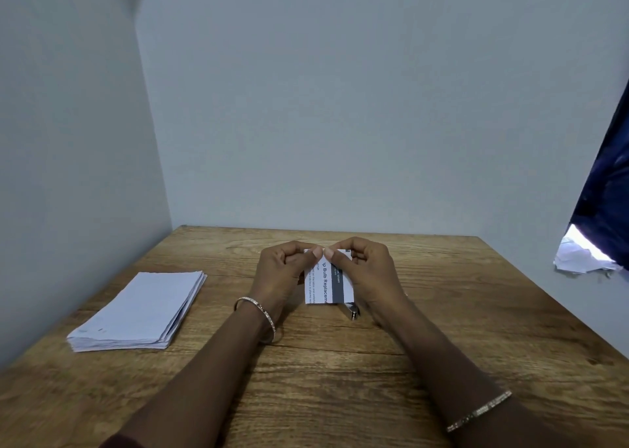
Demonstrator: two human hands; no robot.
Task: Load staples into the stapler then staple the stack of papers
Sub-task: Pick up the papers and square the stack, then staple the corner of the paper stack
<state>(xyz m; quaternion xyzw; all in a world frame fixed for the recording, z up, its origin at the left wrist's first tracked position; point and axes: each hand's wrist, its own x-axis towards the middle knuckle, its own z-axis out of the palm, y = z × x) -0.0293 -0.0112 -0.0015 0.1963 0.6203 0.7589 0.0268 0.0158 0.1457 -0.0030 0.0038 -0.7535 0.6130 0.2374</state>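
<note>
Well off to the left of the left hand [284,270], a stack of white papers [139,311] lies flat on the wooden worktop [340,379], its edges slightly fanned, close to the left wall. A thin bangle [258,315] circles the left wrist.

The left hand is curled nearly closed, thumb and forefinger pinching the upper edge of a small printed slip [328,284] held up between the two hands. The slip carries black text and a dark grey band running along its length; the words "Bulb Replaceme" can be read sideways. The right hand [366,270] mirrors the left: fingers folded in, thumb and forefinger gripping the same upper edge, so that the two thumbs meet tip to tip at the top of the slip.

Just below the slip, beside the heel of the right hand, the metal end of the stapler [352,309] shows on the worktop; the rest of it is hidden behind the slip and the hand. A second bangle [478,412] sits on the right forearm.
</note>
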